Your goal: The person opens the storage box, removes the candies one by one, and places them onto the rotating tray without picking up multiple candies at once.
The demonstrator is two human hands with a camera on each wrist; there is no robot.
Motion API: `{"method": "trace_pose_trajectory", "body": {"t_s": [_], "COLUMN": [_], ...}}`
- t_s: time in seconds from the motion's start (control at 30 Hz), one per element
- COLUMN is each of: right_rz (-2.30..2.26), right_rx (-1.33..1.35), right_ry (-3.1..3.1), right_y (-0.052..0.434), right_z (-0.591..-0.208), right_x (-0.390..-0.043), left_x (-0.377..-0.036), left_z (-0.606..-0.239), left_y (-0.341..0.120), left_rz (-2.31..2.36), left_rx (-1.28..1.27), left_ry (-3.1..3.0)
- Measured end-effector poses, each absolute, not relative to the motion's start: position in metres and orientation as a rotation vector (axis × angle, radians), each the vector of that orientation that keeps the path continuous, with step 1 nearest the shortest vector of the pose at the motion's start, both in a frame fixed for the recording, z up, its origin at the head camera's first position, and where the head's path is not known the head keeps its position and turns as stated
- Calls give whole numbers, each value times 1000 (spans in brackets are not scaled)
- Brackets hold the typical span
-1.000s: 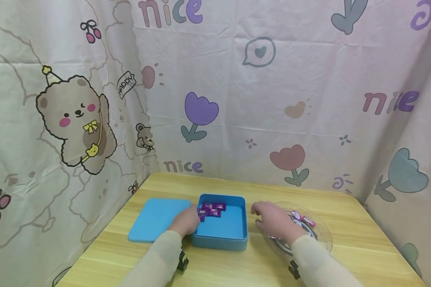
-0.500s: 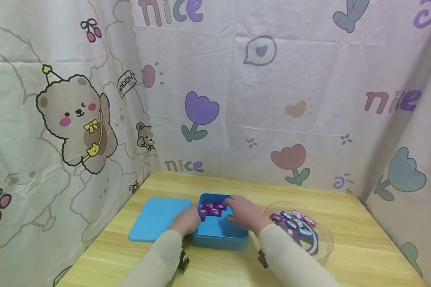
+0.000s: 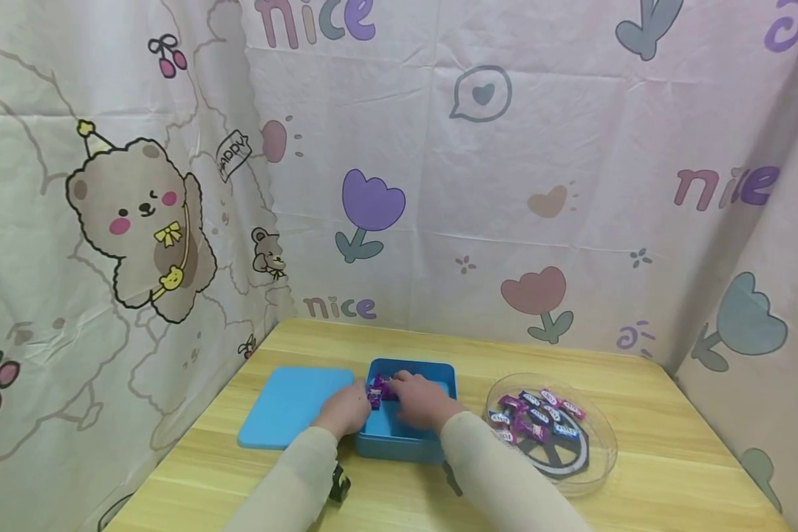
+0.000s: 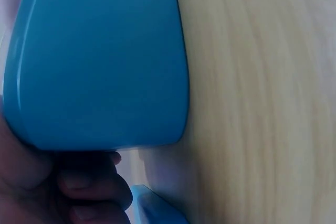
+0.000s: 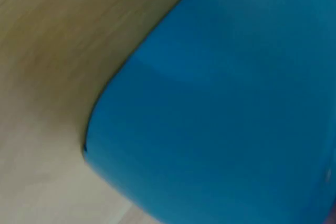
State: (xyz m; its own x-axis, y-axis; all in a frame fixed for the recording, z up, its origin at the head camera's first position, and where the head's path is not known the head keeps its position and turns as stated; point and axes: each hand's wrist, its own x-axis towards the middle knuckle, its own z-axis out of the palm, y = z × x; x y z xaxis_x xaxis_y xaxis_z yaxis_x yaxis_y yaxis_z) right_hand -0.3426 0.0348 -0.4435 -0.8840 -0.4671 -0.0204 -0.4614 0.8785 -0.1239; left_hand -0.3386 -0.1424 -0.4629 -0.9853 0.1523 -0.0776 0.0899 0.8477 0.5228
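Observation:
A blue box [image 3: 399,449] without its lid stands on the table, with several purple-wrapped candies [image 3: 375,396] in its far left part. My left hand [image 3: 346,408] grips the box's left wall; in the left wrist view its curled fingers [image 4: 97,187] are at the end of the blue wall [image 4: 105,66]. My right hand [image 3: 427,403] reaches into the box from the right, fingertips at the candies. It covers some of them, and whether it pinches one is hidden. The right wrist view shows mostly the box's outer side [image 5: 210,108].
A flat blue lid [image 3: 289,406] lies left of the box. To the right is a round clear dish [image 3: 601,473] holding several candies in pink, purple and blue wrappers [image 3: 539,415]. Printed curtains [image 3: 432,222] hang behind the wooden table [image 3: 665,443] and at its sides.
My right hand has moved left from above the clear dish, over the box's right wall, to the purple candies inside. The candies in the dish are uncovered. My left hand keeps its place.

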Motion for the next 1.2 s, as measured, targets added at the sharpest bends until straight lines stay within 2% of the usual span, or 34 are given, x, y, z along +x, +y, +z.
{"method": "trace_pose_trajectory", "body": {"t_s": [0.4, 0.77, 1.2], "right_rz": [-55, 24, -76], "right_rx": [-710, -797, -854], "right_ry": [2997, 3018, 3060], "right_y": [31, 37, 43], "right_z": [-456, -453, -454], "right_x": [-344, -344, -342], "left_x": [-334, -336, -338], "left_z": [-460, -461, -463], "left_y": [-140, -140, -141], "left_rz": [825, 830, 816], "left_rx": [176, 160, 155], "left_ry": [2898, 2896, 2900]}}
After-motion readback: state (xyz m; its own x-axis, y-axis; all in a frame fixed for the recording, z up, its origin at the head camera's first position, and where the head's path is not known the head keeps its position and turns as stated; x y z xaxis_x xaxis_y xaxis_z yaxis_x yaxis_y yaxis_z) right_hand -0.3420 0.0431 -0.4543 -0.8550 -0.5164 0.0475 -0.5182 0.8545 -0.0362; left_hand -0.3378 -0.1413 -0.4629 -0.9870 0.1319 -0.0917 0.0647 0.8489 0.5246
